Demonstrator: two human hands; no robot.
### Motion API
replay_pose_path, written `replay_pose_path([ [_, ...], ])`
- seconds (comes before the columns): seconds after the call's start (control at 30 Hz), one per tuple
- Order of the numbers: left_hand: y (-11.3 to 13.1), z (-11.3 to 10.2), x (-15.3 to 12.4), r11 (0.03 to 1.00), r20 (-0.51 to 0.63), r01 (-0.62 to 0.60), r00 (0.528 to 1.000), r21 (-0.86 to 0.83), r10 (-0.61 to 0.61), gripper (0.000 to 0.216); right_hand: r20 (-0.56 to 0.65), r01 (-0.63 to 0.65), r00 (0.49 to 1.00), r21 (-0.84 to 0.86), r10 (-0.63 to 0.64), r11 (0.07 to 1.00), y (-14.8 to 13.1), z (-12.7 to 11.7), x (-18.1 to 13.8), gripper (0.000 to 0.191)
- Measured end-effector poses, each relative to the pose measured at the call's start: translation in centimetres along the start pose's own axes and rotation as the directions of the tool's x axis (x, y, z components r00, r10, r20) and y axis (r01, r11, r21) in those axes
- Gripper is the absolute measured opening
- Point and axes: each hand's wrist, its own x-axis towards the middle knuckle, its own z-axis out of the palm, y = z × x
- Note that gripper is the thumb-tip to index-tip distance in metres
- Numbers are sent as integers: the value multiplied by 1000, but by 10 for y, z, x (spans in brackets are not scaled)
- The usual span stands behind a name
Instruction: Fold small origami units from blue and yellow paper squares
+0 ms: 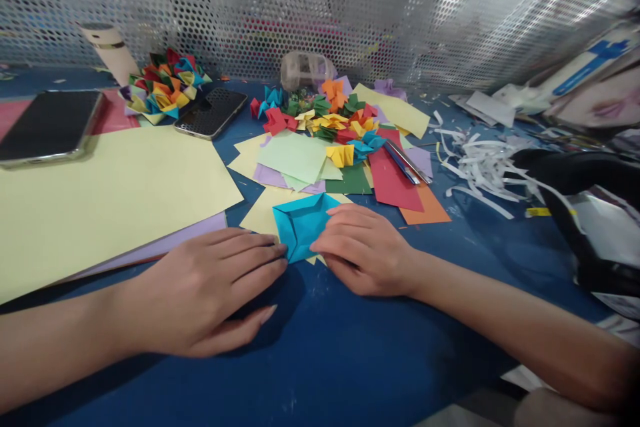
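I have a small blue folded paper (304, 223) in front of me, just right of the large pale yellow sheet (125, 193) and a little nearer to me than that sheet's right corner. My left hand (215, 287) lies open, fingers long and together, thumb spread away, its fingertips at the paper's lower left edge. My right hand (363, 247) is half curled over the other end; whether it pinches the paper or only presses it, I cannot tell.

I judge the folding partly done: the rims are turned inward and crisp creases frame a sunken middle, but the flaps stand slightly raised, so flattening seems left. Folded colored pieces (330, 121) lie beyond the yellow sheet to its right, and an assembled-looking bunch (167, 90) sits behind it. Flat, unfolded pale green sheets (293, 153) lie to its right too.

The paper's far edge runs mostly crosswise, its left corner toward the yellow sheet. With the right end under my fingers, I cannot tell its long axis.
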Motion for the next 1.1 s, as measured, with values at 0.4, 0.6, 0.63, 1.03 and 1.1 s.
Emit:
replay_pose_path([
  [0.4, -1, 2, 1, 1000, 40, 6, 999, 21, -7, 36, 76, -71, 994, -37, 74, 997, 0, 2, 4, 11],
  [0.6, -1, 1, 2, 999, 70, -19, 997, 28, 17, 38, 82, -179, 980, -17, 180, 984, 0, 1, 6, 12],
  [0.63, -2, 1, 2, 999, 79, -23, 997, 22, 22, 39, 85, -186, 979, -16, 187, 982, 0, 1, 7, 12],
  [1.03, -1, 1, 1, 1000, 66, 6, 998, 3, -6, 38, 16, 65, 998, 44, -66, 997, 3, -7, 4, 11],
  [1.1, -1, 0, 2, 1000, 57, 3, 998, 16, -4, 39, 9, 160, 987, 71, -161, 985, 1, -8, 4, 11],
])
